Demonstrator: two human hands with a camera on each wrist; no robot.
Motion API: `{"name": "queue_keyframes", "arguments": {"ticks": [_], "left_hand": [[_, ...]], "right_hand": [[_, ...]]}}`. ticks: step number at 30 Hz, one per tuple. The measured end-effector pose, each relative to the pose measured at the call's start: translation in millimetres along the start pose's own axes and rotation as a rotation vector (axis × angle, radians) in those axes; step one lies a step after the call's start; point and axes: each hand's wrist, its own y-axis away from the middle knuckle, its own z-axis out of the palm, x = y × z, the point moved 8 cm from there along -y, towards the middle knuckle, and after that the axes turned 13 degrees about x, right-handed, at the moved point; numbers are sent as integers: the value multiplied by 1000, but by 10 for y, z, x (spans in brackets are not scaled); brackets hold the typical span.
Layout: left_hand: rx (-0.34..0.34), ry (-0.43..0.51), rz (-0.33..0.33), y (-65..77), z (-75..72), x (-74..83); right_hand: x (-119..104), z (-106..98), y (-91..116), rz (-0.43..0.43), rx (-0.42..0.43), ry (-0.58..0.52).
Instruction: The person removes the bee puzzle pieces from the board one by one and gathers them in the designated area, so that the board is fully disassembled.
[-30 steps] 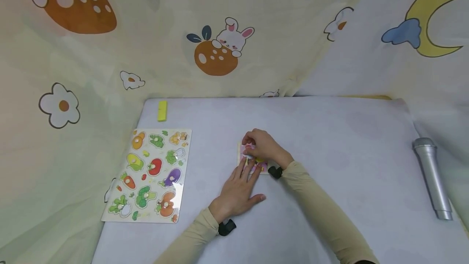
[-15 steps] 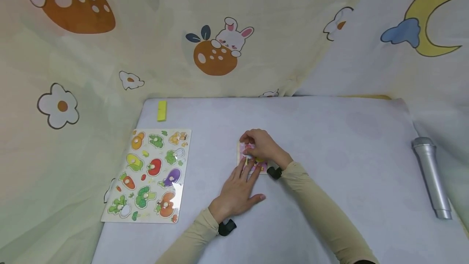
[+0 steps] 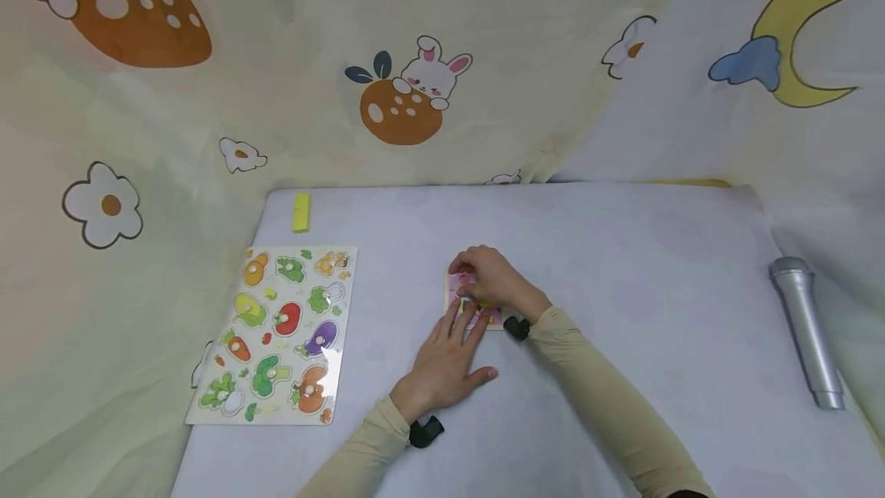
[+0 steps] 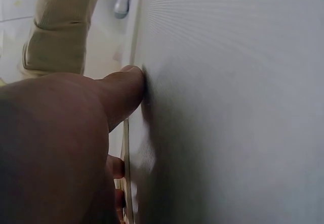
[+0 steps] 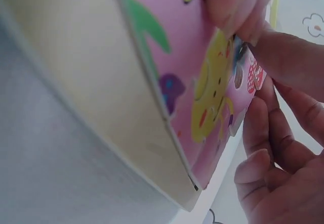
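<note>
A small pink jigsaw puzzle (image 3: 495, 323) lies in a shallow pale tray (image 5: 126, 102) on the white table, mostly covered by both hands. My left hand (image 3: 442, 363) rests over its near edge with straight, spread fingers, thumb out on the tabletop. Bent over the puzzle's far part, my right hand (image 3: 492, 275) has its thumb and curled fingers at a puzzle piece (image 5: 255, 77) with red dots, seen in the right wrist view. A yellow cartoon figure (image 5: 210, 92) shows on the puzzle. The left wrist view catches chiefly the left thumb (image 4: 126, 87).
To the left lies a vegetable knob-puzzle board (image 3: 276, 336). A yellow block (image 3: 301, 212) sits near the table's back left. At the right edge is a silver microphone-shaped object (image 3: 807, 333). Printed cloth (image 3: 525, 106) hangs behind.
Both hands stay at the puzzle, with only slight movement of the right fingers. The head view has shifted a little.
</note>
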Motion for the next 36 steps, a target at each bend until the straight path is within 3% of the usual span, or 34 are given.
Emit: {"name": "queue_keyframes", "arguments": {"ticks": [7,15,21,27,36], "left_hand": [[7,35,-4,1,-41,8],[-31,23,-28,-14,-35,13],[15,36,-9,1,-45,22],[2,50,-14,10,-49,29],[-19,45,-27,1,-47,17]], "right_hand": [[-49,-23,9,-43,20,2],[-19,-28,15,3,8,-28],[-14,-36,33,22,-2,-73],[-2,-12,50,49,-21,-129],[45,-19,14,76,1,-110]]}}
